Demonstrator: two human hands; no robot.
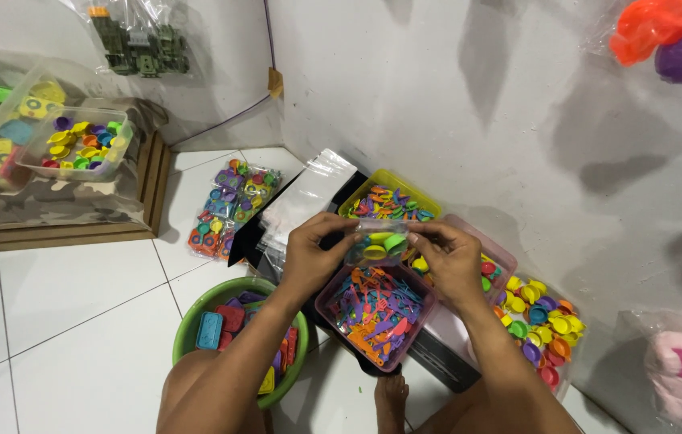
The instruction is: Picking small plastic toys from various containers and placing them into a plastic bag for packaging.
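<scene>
At the centre of the frame, the left hand (314,255) and right hand (449,259) each pinched an end of a small clear plastic bag of yellow and green cups (379,243), fingers closed on it. It hung above the pink rectangular tub of colourful plastic tools (375,306). The bag's mouth seemed open, so a loosened pinch could spill cups into that tub.

Both hands, left hand (313,257) and right hand (449,261), hold a small clear bag (379,243).

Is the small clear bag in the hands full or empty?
Partly filled: the small clear bag holds a few green and yellow pieces, visible through the plastic.
</scene>
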